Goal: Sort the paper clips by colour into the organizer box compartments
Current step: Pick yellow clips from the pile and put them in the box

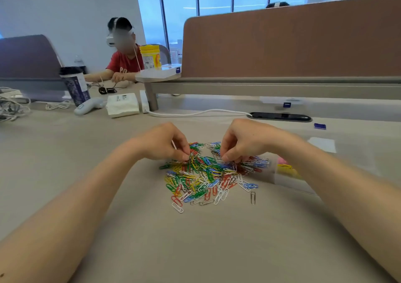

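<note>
Beige worktop (130, 228) fills the lower view of an office, with a brown partition (282, 39) and tall windows (180, 11) behind it.

The left hand (165, 144) has its fingers curled down, thumb and forefinger pinched together on clips at the upper left edge of the heap. The right hand (240, 141) is curled the same way, its fingertips closed on clips at the heap's upper right part. Which colours either hand pinches cannot be told. Both forearms reach in from the bottom corners.

Between and below the hands lie the paper clips (206, 174), a loose mixed heap of red, yellow, green, blue and white on the worktop. One grey clip (253, 197) lies apart, just beside the heap's lower right edge.

The organizer box (288, 182), clear plastic, sits to the right of the heap, partly hidden behind the right forearm; yellow clips (286, 170) show in one compartment and something pink (282, 160) in the one beyond.

Farther back are a white cable (195, 113), a tissue pack (122, 105), a dark cup (76, 87) and a yellow canister (149, 57). Another person in a red shirt (125, 62) sits at the far left.
</note>
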Available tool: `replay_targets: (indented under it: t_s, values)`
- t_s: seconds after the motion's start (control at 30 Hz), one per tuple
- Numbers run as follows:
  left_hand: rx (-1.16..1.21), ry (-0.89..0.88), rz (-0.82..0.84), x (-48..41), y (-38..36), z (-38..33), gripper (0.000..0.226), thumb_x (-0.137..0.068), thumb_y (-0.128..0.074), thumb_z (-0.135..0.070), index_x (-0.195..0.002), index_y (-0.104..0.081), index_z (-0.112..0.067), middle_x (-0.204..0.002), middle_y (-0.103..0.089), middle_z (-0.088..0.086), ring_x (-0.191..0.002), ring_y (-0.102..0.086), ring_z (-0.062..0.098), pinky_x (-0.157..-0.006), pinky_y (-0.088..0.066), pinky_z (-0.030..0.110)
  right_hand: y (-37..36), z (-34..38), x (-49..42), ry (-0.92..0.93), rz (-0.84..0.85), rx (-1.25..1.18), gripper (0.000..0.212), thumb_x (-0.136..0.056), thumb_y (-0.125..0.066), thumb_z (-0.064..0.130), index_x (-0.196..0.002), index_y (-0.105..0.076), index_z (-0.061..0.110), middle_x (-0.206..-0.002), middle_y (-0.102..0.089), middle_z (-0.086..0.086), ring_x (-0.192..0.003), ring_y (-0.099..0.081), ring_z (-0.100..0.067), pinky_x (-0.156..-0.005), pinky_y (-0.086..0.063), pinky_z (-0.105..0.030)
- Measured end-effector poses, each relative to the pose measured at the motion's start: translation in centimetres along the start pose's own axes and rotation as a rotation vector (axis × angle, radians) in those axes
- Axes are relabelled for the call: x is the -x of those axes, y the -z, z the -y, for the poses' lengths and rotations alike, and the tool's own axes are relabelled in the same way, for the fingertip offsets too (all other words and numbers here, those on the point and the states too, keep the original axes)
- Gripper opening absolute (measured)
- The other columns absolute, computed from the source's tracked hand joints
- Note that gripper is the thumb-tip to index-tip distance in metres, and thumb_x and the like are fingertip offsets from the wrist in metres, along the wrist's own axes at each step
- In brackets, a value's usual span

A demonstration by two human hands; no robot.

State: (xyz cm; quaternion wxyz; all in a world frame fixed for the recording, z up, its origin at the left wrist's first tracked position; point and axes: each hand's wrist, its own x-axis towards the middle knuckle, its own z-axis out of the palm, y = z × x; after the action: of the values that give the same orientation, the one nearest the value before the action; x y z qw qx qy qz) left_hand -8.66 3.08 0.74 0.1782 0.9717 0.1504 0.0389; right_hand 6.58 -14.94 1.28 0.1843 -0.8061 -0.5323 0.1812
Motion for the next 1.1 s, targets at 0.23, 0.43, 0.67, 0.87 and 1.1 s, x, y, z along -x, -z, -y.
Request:
replay_targets:
  t_s: [0.23, 0.43, 0.67, 0.87, 1.1]
  values:
    - [-0.052, 0.177, 0.033, 1.4, -0.7, 2.4, 0.027, -0.078, -0.077, -0.043, -0.097, -0.074, -0.024, -0.093, -0.069, -0.012, -0.075, -0.057, -0.001, -0.06, -0.038, 0.012, -2.2, 2.9, -3.0, 0.117, -0.038, 0.083, 0.007, -0.08, -0.08, 0.027, -0.085, -0.078, 0.022, -0.073, -0.073, 0.008, -0.065, -0.07, -0.01, -0.059, -0.052, -0.023]
    - [-0.017, 0.146, 0.014, 1.1, -1.3, 2.7, 0.018, -0.075, -0.082, -0.034, -0.088, -0.075, -0.025, -0.082, -0.069, -0.014, -0.066, -0.057, -0.005, -0.062, -0.042, 0.013, -2.8, 3.9, -4.2, 0.146, -0.032, 0.065, 0.003, -0.081, -0.079, 0.024, -0.083, -0.078, 0.022, -0.062, -0.069, 0.01, -0.05, -0.061, 0.002, -0.053, -0.045, -0.016]
    - [0.084, 0.138, 0.061, 1.3, -1.0, 3.4, 0.019, -0.078, -0.08, -0.014, -0.095, -0.075, -0.02, -0.079, -0.071, -0.006, -0.073, -0.065, 0.009, -0.078, -0.054, 0.024, -3.6, 4.6, -5.4, 0.19, -0.011, 0.072, 0.006, -0.079, -0.079, 0.018, -0.085, -0.079, 0.019, -0.069, -0.072, 0.005, -0.043, -0.056, 0.004, -0.052, -0.047, -0.019]
    - [0.041, 0.095, 0.08, 1.5, -0.8, 3.4, 0.019, -0.076, -0.082, -0.018, -0.092, -0.075, -0.023, -0.073, -0.066, -0.012, -0.06, -0.056, -0.001, -0.064, -0.046, 0.011, -4.3, 4.9, -5.4, 0.216, 0.015, 0.148, 0.013, -0.076, -0.083, 0.027, -0.088, -0.079, 0.024, -0.07, -0.067, 0.016, -0.062, -0.059, 0.005, -0.057, -0.041, -0.014]
    - [-0.086, 0.074, 0.055, 1.5, -1.1, 3.1, 0.01, -0.081, -0.078, -0.021, -0.091, -0.075, -0.022, -0.073, -0.064, -0.015, -0.062, -0.054, -0.002, -0.06, -0.042, 0.01, -4.4, 4.6, -5.5, 0.208, -0.036, 0.216, 0.006, -0.077, -0.081, 0.027, -0.074, -0.075, 0.027, -0.07, -0.067, 0.012, -0.072, -0.061, -0.005, -0.067, -0.045, -0.023]
